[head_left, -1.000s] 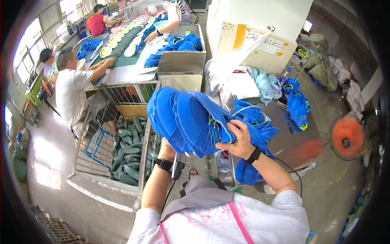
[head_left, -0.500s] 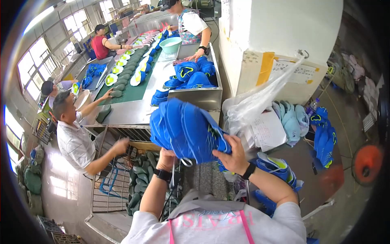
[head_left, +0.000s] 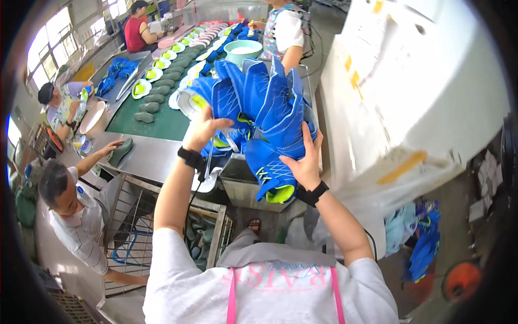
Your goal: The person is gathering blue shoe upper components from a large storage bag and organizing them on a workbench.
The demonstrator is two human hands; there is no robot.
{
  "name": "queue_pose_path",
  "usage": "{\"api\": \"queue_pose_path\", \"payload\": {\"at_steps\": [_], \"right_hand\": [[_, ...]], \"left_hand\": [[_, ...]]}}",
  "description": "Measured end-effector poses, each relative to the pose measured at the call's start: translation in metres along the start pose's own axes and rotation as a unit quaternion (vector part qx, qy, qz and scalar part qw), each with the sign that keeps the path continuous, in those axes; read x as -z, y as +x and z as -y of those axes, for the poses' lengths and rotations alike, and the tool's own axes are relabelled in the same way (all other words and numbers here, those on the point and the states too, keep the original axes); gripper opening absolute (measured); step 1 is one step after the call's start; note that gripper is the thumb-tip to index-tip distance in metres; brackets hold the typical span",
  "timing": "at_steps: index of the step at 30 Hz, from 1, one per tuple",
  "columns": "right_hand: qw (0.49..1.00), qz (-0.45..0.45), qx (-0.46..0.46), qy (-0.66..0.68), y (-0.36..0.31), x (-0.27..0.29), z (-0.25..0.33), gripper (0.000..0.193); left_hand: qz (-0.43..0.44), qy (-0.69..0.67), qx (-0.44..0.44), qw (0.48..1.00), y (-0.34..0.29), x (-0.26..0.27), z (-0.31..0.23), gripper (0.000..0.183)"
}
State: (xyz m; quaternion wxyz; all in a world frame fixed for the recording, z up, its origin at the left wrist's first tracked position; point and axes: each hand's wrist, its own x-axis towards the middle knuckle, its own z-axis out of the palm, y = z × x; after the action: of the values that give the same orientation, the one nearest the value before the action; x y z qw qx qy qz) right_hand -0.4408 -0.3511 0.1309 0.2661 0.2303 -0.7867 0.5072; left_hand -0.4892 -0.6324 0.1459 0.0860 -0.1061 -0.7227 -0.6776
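Note:
I hold a fanned bundle of blue shoe uppers [head_left: 256, 102] with neon-yellow lining between both hands, up in front of me. My left hand [head_left: 202, 129] grips the bundle's left edge, thumb laid across it. On the lower right side, my right hand [head_left: 306, 164] is closed round the bundle, its thumb on the front upper. Beneath and behind it, a metal bin [head_left: 240, 189] stands at the end of the work table, mostly covered by the bundle. Whitish strips hang below near my left hand.
A green conveyor [head_left: 123, 123] carries rows of dark green shoe lasts [head_left: 155, 99] and white-and-yellow uppers [head_left: 141, 89]. A co-worker [head_left: 75, 216] at left touches a last; others work farther along. Nearby are a wire cart [head_left: 129, 232], a teal basin [head_left: 243, 49] and a white pillar [head_left: 415, 92].
The bundle has moved forward to the metal bin and is turned, its tips now fanned upward. My view has shifted toward the table. The co-worker at left has bent lower beside the cart.

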Motion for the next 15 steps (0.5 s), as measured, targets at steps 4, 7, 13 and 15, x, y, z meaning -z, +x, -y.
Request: {"api": "queue_pose_path", "payload": {"at_steps": [4, 7, 13, 15], "right_hand": [[0.995, 0.038, -0.080, 0.042, 0.052, -0.043, -0.060, 0.096], [0.986, 0.073, -0.145, 0.048, 0.075, -0.059, -0.097, 0.098], [0.912, 0.105, -0.359, 0.166, 0.097, -0.085, -0.200, 0.093], [0.902, 0.096, -0.373, 0.196, 0.098, -0.086, -0.220, 0.088]], "left_hand": [[-0.013, 0.064, 0.041, 0.997, 0.075, 0.009, 0.000, 0.045], [0.037, 0.050, 0.082, 0.995, 0.127, 0.024, 0.044, 0.038], [0.035, 0.221, 0.133, 0.965, 0.182, 0.012, 0.173, 0.040], [0.020, 0.159, 0.118, 0.980, 0.192, -0.008, 0.189, 0.042]]}}
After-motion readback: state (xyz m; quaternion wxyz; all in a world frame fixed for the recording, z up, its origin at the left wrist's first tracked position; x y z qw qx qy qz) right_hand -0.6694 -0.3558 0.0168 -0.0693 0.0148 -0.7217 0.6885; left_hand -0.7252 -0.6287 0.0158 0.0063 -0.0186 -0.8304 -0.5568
